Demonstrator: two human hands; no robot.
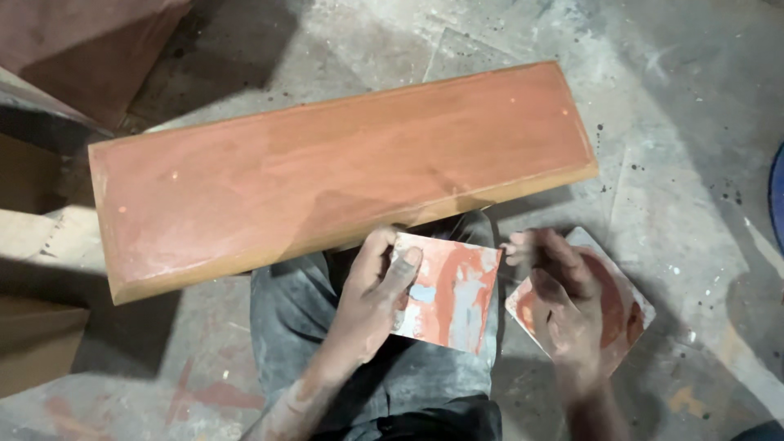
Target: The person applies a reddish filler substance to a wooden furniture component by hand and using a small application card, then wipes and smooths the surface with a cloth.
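A long reddish-brown wooden board (327,171) with bevelled edges lies across my lap and the floor. My left hand (371,298) grips a square sheet of sandpaper (453,294), smeared red and grey, by its left edge, just below the board. My right hand (563,298) rests on a second stained square sheet (629,302) that lies on the floor to the right. Its fingers are curled over the sheet's top.
My knee in dusty grey trousers (294,318) sits under the board's near edge. The concrete floor (686,122) is dusty and speckled with paint. Brown wooden pieces (90,41) stand at the top left and cardboard (33,343) at the left. A blue rim (776,196) shows at the right edge.
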